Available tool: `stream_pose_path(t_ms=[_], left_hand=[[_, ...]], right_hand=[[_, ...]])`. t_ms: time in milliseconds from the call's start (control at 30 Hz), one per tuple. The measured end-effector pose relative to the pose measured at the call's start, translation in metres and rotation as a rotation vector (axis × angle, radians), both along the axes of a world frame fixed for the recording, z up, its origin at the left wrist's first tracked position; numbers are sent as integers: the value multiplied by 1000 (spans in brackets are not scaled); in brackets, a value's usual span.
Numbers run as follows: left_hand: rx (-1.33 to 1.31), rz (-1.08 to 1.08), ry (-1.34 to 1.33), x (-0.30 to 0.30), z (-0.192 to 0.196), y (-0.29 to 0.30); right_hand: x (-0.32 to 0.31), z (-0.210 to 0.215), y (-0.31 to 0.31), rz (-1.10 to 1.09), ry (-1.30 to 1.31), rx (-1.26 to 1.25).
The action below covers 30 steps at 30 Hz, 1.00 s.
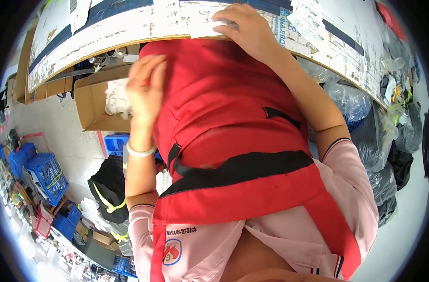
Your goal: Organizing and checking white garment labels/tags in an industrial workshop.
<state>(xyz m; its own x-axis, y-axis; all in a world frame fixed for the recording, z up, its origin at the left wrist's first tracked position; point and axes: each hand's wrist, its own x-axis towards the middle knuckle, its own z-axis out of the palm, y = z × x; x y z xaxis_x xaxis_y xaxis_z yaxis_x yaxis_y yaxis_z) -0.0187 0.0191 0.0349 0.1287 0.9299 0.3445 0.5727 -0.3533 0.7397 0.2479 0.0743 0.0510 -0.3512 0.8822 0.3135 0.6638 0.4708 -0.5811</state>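
Head view: a person in a red apron and a pink shirt is at a worktable with a worn white top. The right hand rests at the table's near edge, its thumb and forefinger pinching a white slip, the other fingers bent close together. The slip lies at that edge, left of the hand's palm.

The left hand, a pale band at its wrist, is raised beside the apron, near an open cardboard box. Its fingers are loosely bent and close together; whether their tips pinch anything, I cannot tell. The box sits below the tabletop's level and contains a heap of small white pieces, too small to identify.

Other containers surround the person. On the left, well apart from the hands, a blue lattice crate has a yellow-green strip across it; its contents are unclear. Closer in are a blue bin, partly hidden, and a black bundle with a yellow-green strip. On the right, grey plastic bags are piled beside a clear plastic bag; what fills them is unclear.
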Motion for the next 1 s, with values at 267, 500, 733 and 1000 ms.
stream_pose_path(t_ms=[267,500,733,1000], left_hand=[[198,-170,309,51,13,35],[212,-262,459,55,14,63],[216,-317,477,56,15,69],[135,-401,471,60,16,75]], right_hand=[[-1,13,-5,-2,-74,-50],[6,9,-5,-12,-149,-53],[5,7,-6,-17,-147,-60],[9,3,-11,-68,-124,-23]])
